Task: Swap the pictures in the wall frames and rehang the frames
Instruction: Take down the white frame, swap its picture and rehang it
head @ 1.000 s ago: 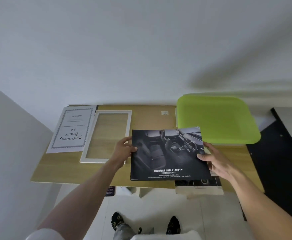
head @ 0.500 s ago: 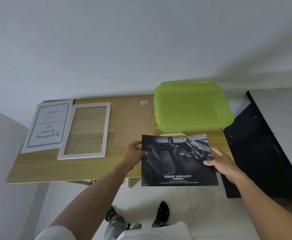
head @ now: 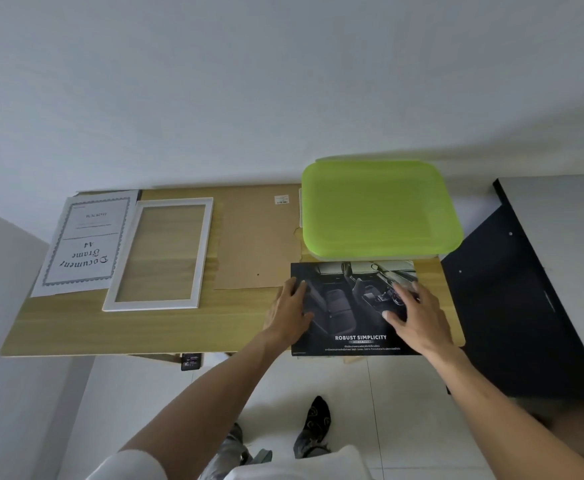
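Dark glossy car-interior print (head: 349, 306) lying flat at near right of the light wooden tabletop (head: 145, 327). Left hand (head: 288, 311) and right hand (head: 417, 318) pressing it, fingers spread straight, gripping nothing. White rectangular frame (head: 160, 254) lying far left.

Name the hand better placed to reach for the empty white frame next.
Left. The left hand rests on the car picture's left edge, on the side toward the white frame. The right hand lies flat on its far side, so it would have to cross over.

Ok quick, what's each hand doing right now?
Left hand: open, fingers flat on the dark car picture.
Right hand: open, pressing the same picture.
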A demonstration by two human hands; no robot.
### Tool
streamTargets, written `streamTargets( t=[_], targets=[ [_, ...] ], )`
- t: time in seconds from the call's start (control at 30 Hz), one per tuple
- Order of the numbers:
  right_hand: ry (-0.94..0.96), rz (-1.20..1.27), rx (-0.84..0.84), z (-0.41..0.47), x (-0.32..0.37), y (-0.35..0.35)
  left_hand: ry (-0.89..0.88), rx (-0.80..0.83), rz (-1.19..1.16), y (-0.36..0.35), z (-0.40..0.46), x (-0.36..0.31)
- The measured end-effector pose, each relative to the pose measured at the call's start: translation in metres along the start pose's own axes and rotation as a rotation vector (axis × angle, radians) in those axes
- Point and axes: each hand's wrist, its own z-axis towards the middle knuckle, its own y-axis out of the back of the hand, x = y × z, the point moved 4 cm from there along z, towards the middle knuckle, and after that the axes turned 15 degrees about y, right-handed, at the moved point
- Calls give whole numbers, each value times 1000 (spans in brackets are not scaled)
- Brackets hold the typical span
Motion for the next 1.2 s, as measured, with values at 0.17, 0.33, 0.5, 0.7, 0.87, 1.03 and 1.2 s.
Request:
streamTargets(
  t=[0.17,0.33,0.5,0.7,0.87,1.03,1.2],
  targets=[
    [21,-76,67,2,0,-13,-179,98,331,-18,-6,-10],
    [15,-71,62,3,-20,-6,-192,142,337,-28,-5,-25],
    [-1,-19,55,5,-31,-5,-203,127,329,-33,-5,-35],
    [-19,-6,58,6,-30,-7,-213,126,326,-34,-2,-34],
    [-15,-73,48,6,-23,-3,-242,133,309,-31,-1,-32],
    [73,-92,-31,11,5,0,-249,16,186,-10,1,-21],
    [198,-31,-27,28,58,-1,-152,-74,109,23,8,8]
  ],
)
